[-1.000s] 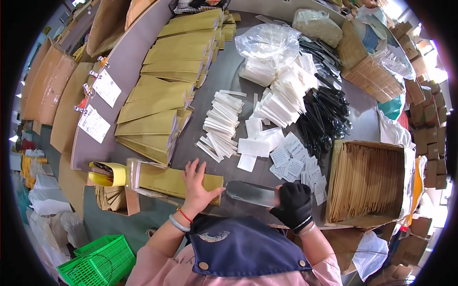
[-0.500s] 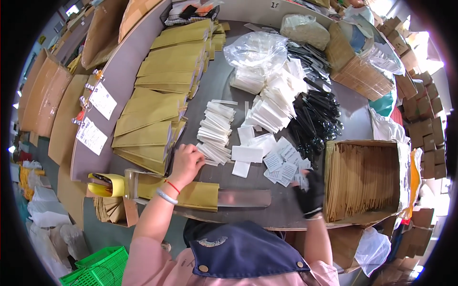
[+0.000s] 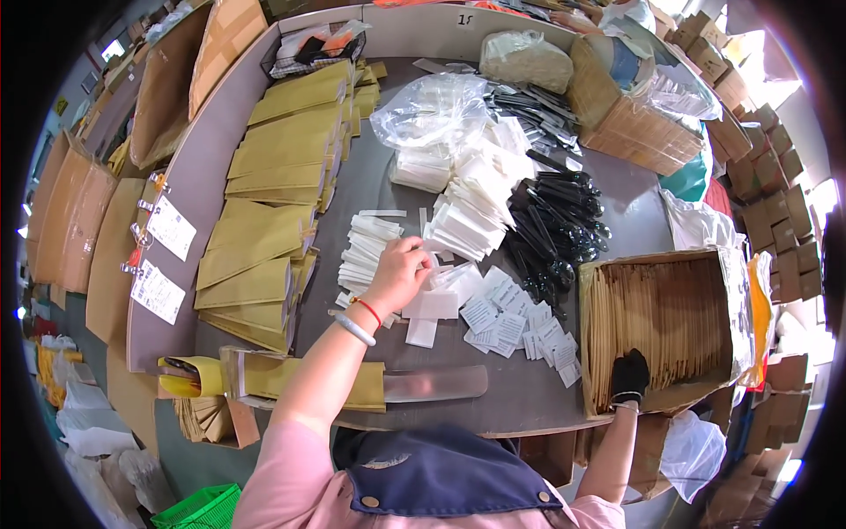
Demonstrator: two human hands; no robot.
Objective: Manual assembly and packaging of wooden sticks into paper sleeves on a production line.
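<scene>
My bare left hand (image 3: 407,271), with a red string and a pale bangle at the wrist, is over the white slips in the middle of the table. Its fingers are curled together in a pinch, and what they hold, if anything, is hidden. Beneath and beside it lie a fanned row of white packets (image 3: 361,256) and loose blank white cards (image 3: 434,304). My right hand (image 3: 630,377), in a black glove, reaches over the near left part of an open carton (image 3: 656,257) packed with upright brown envelopes (image 3: 661,322). Its fingertips meet the envelopes; their grip is unclear.
Rows of yellow-brown mailers (image 3: 256,229) overlap at left. Along the near edge, another mailer (image 3: 339,381) sits over a clear plastic strip (image 3: 436,383). Printed slips (image 3: 502,313) lie left of the carton, with black long-handled pieces (image 3: 551,220) behind. A taped box (image 3: 639,132) stands at far right.
My left hand has moved right, from the packet row toward the loose cards. My right hand has gone from the printed slips to the carton of envelopes. The printed slips are more spread out.
</scene>
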